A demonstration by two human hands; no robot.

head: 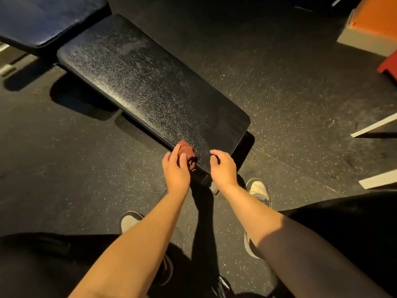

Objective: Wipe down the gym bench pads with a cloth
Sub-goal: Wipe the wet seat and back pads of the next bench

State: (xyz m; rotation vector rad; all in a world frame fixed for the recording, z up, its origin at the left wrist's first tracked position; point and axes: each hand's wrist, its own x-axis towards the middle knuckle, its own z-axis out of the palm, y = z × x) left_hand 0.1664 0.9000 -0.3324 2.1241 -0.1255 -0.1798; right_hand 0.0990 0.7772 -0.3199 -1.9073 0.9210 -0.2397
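Note:
A long black textured bench pad (150, 82) runs from the upper left down to its near end in front of me. A small dark red cloth (187, 152) lies bunched on the pad's near left corner. My left hand (176, 168) grips the cloth, fingers curled round its left side. My right hand (223, 166) hovers at the pad's near edge just right of the cloth, its fingers loosely curled and holding nothing.
A second dark blue pad (49, 16) adjoins the bench at the upper left. An orange and white box (369, 26) and a red block (388, 65) stand at the upper right. White bars (373, 125) lie on the speckled rubber floor (290, 87) at right. My shoes (257, 190) stand under the bench end.

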